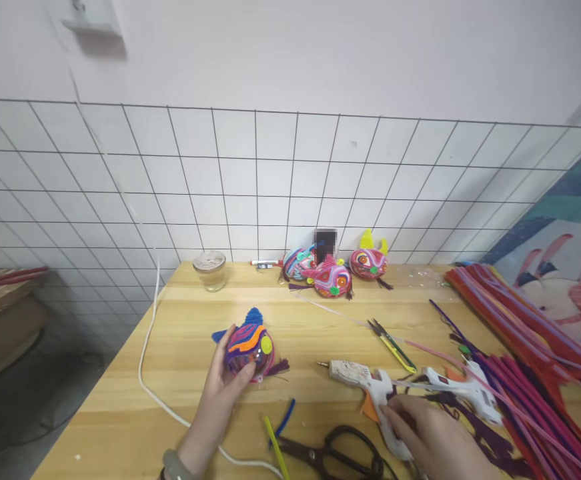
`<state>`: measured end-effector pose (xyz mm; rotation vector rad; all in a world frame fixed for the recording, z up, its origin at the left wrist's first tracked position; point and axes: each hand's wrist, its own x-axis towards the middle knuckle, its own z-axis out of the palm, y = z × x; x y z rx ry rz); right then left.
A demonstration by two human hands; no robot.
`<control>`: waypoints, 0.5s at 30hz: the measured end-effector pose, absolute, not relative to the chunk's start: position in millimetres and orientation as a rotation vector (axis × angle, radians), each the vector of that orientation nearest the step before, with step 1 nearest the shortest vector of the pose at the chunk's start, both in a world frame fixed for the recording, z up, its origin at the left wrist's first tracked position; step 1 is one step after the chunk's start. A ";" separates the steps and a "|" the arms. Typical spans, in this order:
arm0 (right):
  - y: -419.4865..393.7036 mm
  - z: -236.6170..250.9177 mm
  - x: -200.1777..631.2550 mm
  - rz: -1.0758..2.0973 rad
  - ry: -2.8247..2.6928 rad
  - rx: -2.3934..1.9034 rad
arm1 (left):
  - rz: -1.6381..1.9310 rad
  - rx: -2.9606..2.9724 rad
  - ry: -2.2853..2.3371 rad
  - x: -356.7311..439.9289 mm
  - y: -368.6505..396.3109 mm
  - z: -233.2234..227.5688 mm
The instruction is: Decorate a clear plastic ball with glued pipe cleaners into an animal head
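My left hand (223, 383) holds a round fish-shaped ornament (247, 343) above the left half of the table, thumb in front and fingers behind. Blue, orange and purple strips cover its top, with a yellow disc on the side, a blue fin and a dark purple tassel. A clear, uncovered part shows near the thumb. My right hand (435, 433) is closed, its fingertips at the handle of a white glue gun (355, 373) with an orange trigger. The gun's nozzle points left; my fingers partly hide the handle. Black-handled scissors (315, 457) lie between my hands.
Several finished fish ornaments (333, 279) stand at the back beside a glass cup (210, 270). Yellow-handled snips (393, 345), a second glue gun (470, 387) and bundled fuzzy stems (510, 320) lie right. A white cable (145, 373) runs along the left; short yellow and blue stem pieces lie in front.
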<state>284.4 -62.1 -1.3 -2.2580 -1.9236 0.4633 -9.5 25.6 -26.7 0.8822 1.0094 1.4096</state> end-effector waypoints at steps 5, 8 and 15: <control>-53.2 -13.7 296.3 0.628 -1.793 -2.399 | 1.415 0.975 1.172 -7.8 26.2 -28.9; -49.4 -27.1 295.7 0.618 -1.774 -2.404 | 1.387 1.063 1.228 -10.2 24.7 -30.7; -45.1 -48.5 295.5 0.560 -1.754 -2.228 | 1.351 1.134 1.144 -15.7 21.5 -29.1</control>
